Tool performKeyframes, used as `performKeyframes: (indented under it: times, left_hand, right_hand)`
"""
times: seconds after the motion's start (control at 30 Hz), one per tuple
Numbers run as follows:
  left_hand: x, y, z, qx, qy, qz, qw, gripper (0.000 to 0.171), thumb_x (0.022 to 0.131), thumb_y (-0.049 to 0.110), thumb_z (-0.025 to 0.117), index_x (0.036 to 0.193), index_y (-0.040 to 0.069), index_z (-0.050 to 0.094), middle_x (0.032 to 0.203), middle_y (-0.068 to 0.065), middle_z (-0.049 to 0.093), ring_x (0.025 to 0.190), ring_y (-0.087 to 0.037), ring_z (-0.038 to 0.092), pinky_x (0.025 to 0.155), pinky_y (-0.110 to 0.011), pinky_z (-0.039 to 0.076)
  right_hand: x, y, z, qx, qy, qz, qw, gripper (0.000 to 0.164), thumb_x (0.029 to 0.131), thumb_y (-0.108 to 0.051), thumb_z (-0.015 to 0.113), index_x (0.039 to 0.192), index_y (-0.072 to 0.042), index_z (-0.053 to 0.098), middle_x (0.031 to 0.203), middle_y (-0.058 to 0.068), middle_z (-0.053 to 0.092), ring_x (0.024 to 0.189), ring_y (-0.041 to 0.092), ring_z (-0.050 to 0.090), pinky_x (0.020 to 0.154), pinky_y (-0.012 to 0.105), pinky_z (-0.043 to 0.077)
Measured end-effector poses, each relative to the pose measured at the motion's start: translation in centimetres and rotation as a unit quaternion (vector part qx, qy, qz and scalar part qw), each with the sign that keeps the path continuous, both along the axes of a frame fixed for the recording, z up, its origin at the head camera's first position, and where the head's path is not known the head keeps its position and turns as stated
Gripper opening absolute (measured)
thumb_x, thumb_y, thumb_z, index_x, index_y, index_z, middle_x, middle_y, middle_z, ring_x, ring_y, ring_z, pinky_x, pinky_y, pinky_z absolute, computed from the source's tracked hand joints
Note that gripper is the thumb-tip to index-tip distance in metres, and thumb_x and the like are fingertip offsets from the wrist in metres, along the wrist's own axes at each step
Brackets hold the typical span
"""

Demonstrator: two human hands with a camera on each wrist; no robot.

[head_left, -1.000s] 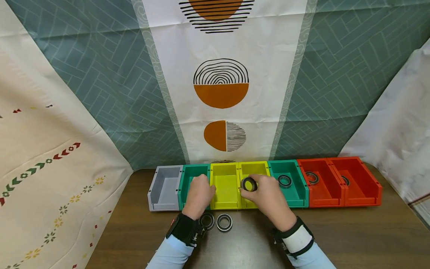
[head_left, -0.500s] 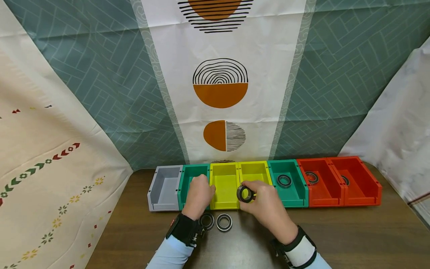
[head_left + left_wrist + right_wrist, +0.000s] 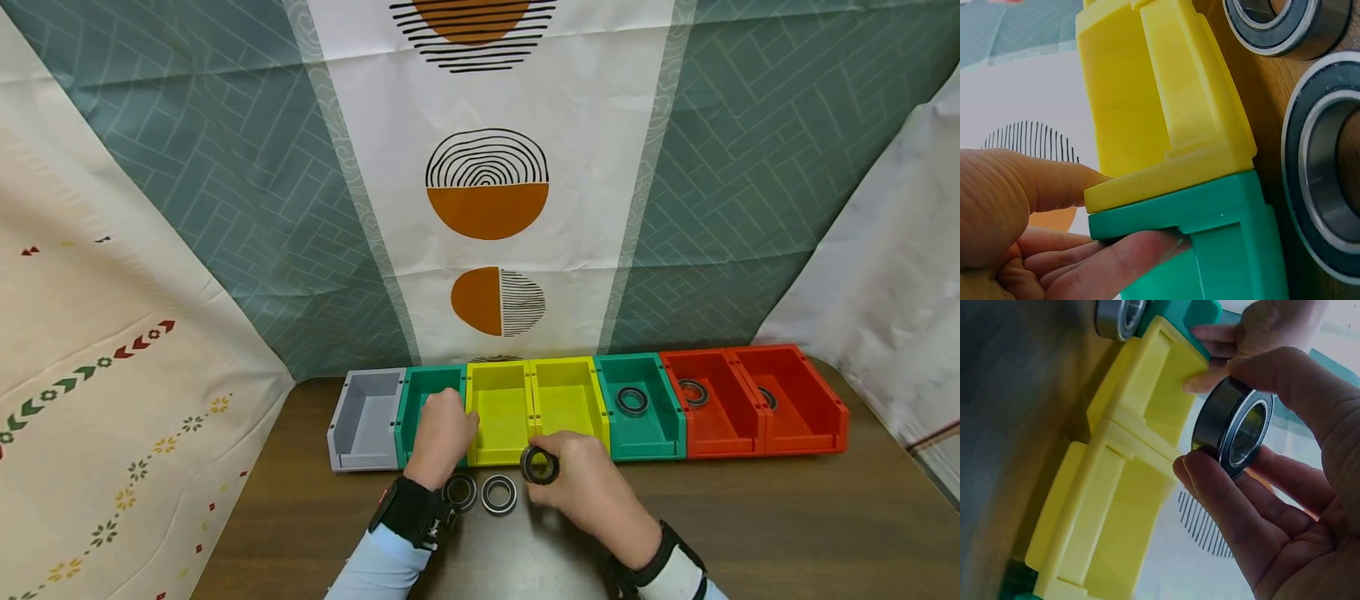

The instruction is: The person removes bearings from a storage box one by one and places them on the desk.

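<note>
Right hand [image 3: 585, 487] pinches bearing [image 3: 1221, 424] by rim, likely the easiest hold, in front of bins [image 3: 534, 400] along back edge of counter [image 3: 750, 533]; left hand [image 3: 442, 437] pinches yellow bin [image 3: 1172, 185] against green bin [image 3: 1166, 215], presumably steadying them.

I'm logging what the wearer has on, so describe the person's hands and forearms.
The left hand and right hand are bare, without gloves. On the left is a black wrist strap with a small fitting on its inner side; on the right, a white wristband edged in black. Light blue sleeves show behind both.
</note>
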State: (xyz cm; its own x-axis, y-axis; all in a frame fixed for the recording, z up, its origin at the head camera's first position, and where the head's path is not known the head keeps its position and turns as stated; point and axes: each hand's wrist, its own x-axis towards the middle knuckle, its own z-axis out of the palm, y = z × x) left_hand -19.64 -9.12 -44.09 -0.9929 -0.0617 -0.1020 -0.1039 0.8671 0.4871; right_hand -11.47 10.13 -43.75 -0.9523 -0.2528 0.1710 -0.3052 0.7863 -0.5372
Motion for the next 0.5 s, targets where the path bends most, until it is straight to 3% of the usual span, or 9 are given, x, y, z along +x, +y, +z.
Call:
performKeyframes:
  times: [0.3, 0.5]
  left_hand:
    - [0.2, -0.3, -0.3, -0.002, 0.019, -0.003, 0.9998, 0.023, 0.088, 0.022, 0.062, 0.075, 0.004, 0.056, 0.056, -0.003, 0.040, 0.046, -0.015, 0.049, 0.042, -0.024, 0.040]
    - [0.0, -0.1, -0.2, 0.004, 0.016, -0.010, 0.9998, 0.024, 0.088, 0.021, 0.062, 0.073, 0.004, 0.055, 0.055, -0.001, 0.036, 0.045, -0.016, 0.049, 0.042, -0.024, 0.040]
  right_hand:
    - [0.0, 0.1, -1.1, -0.008, -0.067, 0.054, 0.996, 0.049, 0.062, -0.030, 0.081, 0.103, -0.008, 0.067, 0.089, -0.005, 0.061, 0.070, 0.005, 0.050, 0.059, 0.023, 0.044]
    - [-0.1, 0.3, -1.6, -0.008, -0.090, 0.062, 0.994, 0.047, 0.060, -0.026, 0.082, 0.100, -0.006, 0.067, 0.086, -0.005, 0.062, 0.066, 0.006, 0.049, 0.056, 0.023, 0.042]
